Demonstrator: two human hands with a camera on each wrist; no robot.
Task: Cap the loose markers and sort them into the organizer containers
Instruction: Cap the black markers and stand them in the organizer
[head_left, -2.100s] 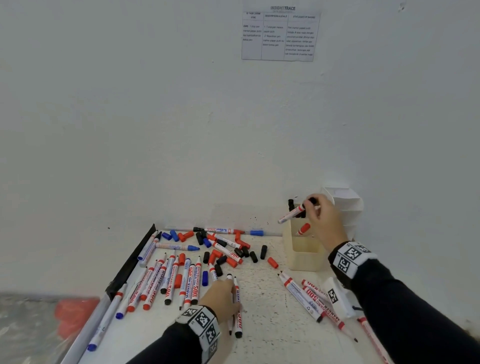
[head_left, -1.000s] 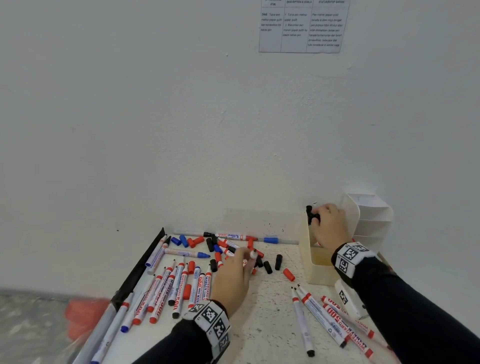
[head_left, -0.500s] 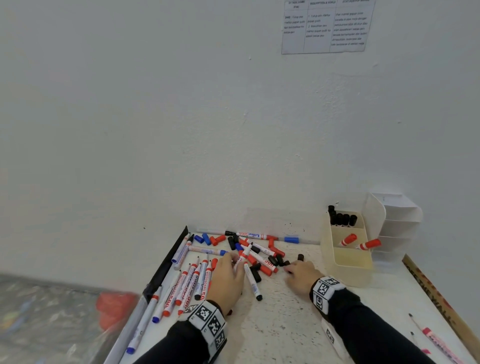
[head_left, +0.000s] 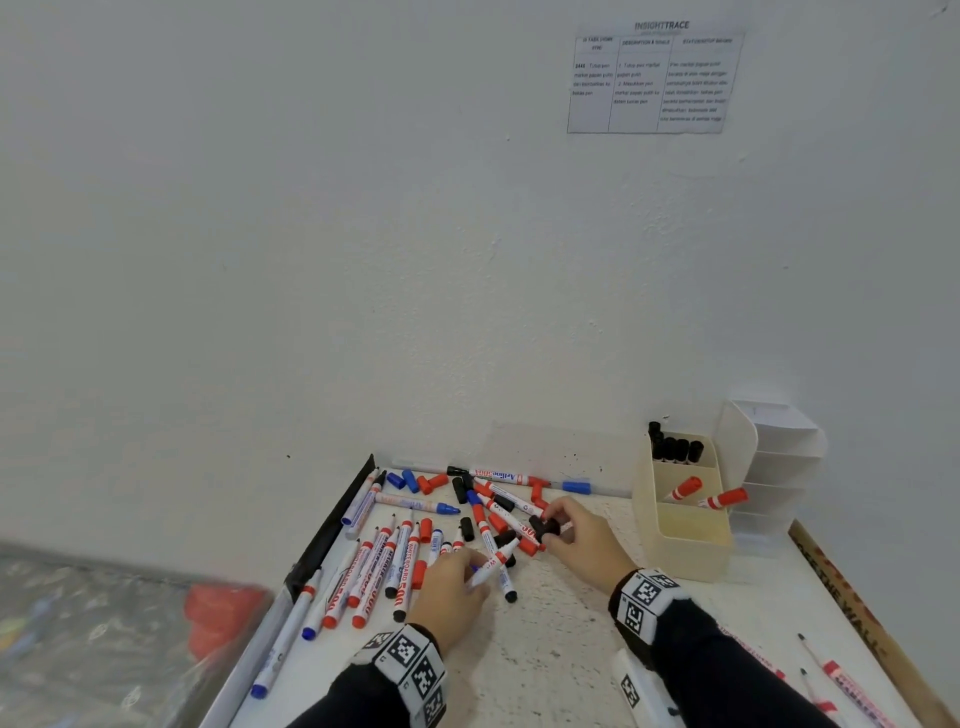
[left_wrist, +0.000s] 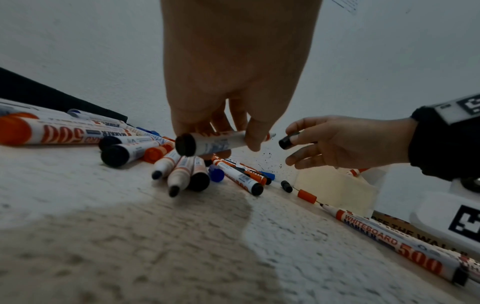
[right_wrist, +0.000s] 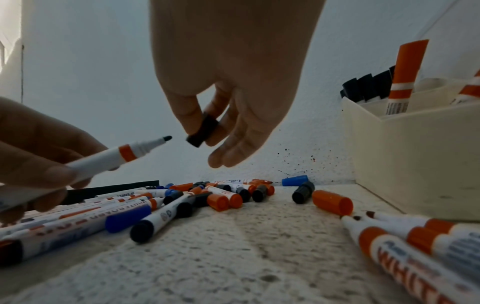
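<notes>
My left hand (head_left: 457, 582) grips an uncapped black whiteboard marker (head_left: 493, 562) (left_wrist: 215, 142) (right_wrist: 114, 158), lifted above the pile with its tip pointing right. My right hand (head_left: 574, 535) pinches a black cap (head_left: 545, 529) (left_wrist: 285, 142) (right_wrist: 202, 132) between thumb and forefinger, a short gap from the marker's tip. The cream organizer (head_left: 691, 535) (right_wrist: 415, 148) stands at the back right. Its far compartment holds black-capped markers (head_left: 675, 448) and its middle one holds two red-capped markers (head_left: 685, 488).
Several loose markers and red, blue and black caps (head_left: 457, 509) lie scattered on the speckled white table (head_left: 561, 634). More uncapped markers (head_left: 841, 686) lie at the front right. A white tiered organizer (head_left: 779, 467) stands against the wall. A black strip (head_left: 332, 525) lines the table's left edge.
My right hand left the organizer, came down to the pile and picked up a black cap. My left hand lifted a marker off the table toward it.
</notes>
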